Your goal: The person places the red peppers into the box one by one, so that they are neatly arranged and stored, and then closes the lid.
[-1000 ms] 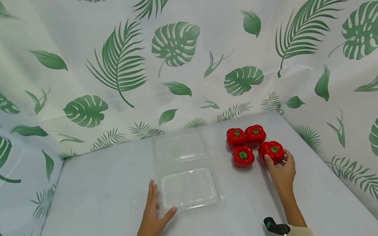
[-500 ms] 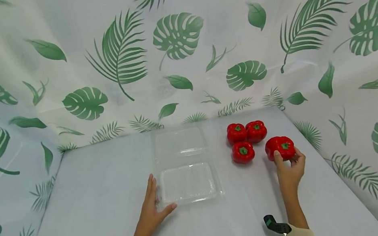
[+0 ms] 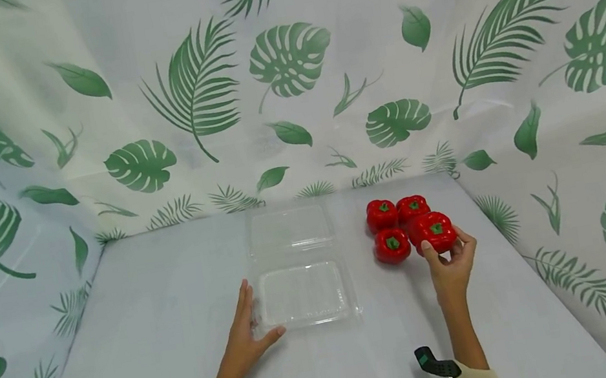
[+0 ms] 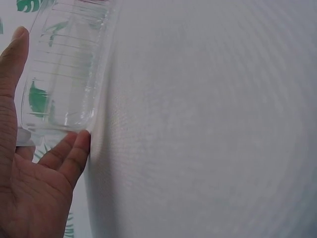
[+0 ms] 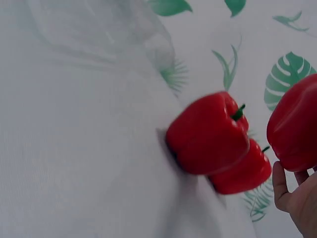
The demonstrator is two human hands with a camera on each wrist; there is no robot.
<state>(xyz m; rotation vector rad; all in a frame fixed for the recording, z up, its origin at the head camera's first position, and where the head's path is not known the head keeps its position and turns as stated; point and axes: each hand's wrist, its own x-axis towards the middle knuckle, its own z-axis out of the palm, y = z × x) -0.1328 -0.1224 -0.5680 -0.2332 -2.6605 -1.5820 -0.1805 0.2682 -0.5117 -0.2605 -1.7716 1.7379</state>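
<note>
My right hand (image 3: 451,268) grips a red bell pepper (image 3: 433,231) with a green stem, thumb on its near side. In the right wrist view that bell pepper (image 5: 297,126) hangs above the table surface, apart from the others there. Several more red bell peppers (image 3: 392,245) stand grouped just left of it and behind. On the left, my left hand (image 3: 243,341) rests at the near left corner of a clear plastic clamshell container (image 3: 307,324), fingers extended and thumb spread. Fingertips touch the container's edge (image 4: 59,124) in the left wrist view.
The clamshell's lid (image 3: 289,227) lies opened flat behind its base. A white table (image 3: 144,343) carries everything, with leaf-patterned sheets (image 3: 288,87) rising along its back and sides. Black wrist devices (image 3: 437,361) are strapped near both sleeves.
My right hand has lifted the bell pepper, moving it first rightward, then back left toward the other peppers. The left hand stays at the container. The head view has shifted slightly.
</note>
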